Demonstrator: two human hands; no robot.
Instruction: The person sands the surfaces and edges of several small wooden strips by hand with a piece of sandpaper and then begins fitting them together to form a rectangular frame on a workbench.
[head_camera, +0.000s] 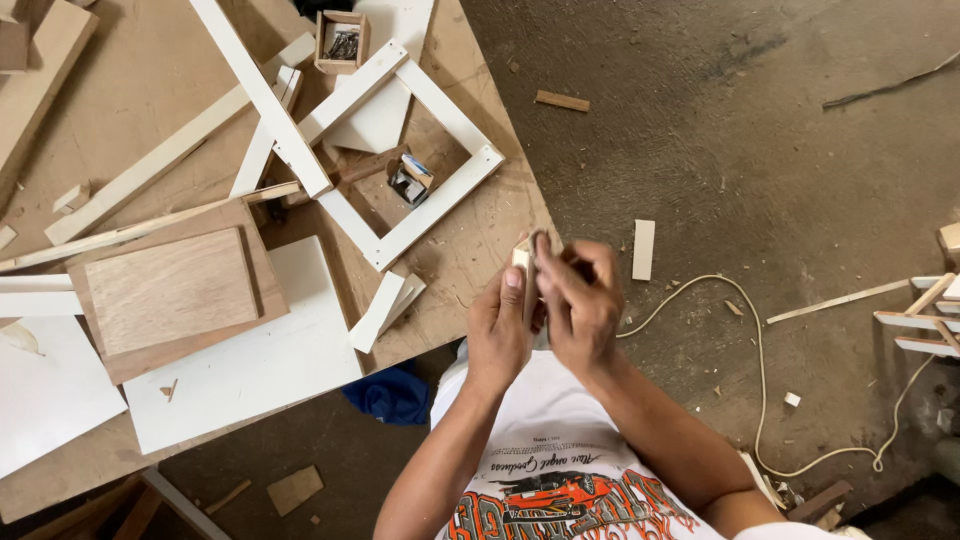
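Hands meet just past the bench's (470, 290) near edge, above the person's white printed shirt (545, 440). The left hand (498, 325) is closed around a small pale wood block (522, 256), thumb lying up its near face, with the block's top end poking out above the fingers. The right hand (580, 300) presses in against it from the other side, fingers curled over the block's top and the thumb tucked toward the left hand, so both hands grip the same piece; what lies between the palms is hidden.

Just beyond the hands lies a white square frame (410, 150) of flat strips, and inside it a small dark-and-pale box (410, 182). A long white strip (262, 95) crosses the frame's far corner. Further beyond that, a little open wooden box of dark screws (342, 42) sits on the bench. Close to the left hand, a short white offcut (380, 310) lies near the bench edge. Farther out on the left-hand side, a brown plywood panel (172, 290) rests on a larger brown board, next to a white sheet (255, 365).

Out past the right hand, on the dusty floor (760, 130), lie a short white stick (643, 249) and a pale cord (760, 370) that loops away. A blue cloth (392, 395) shows beneath the bench, near the left forearm.
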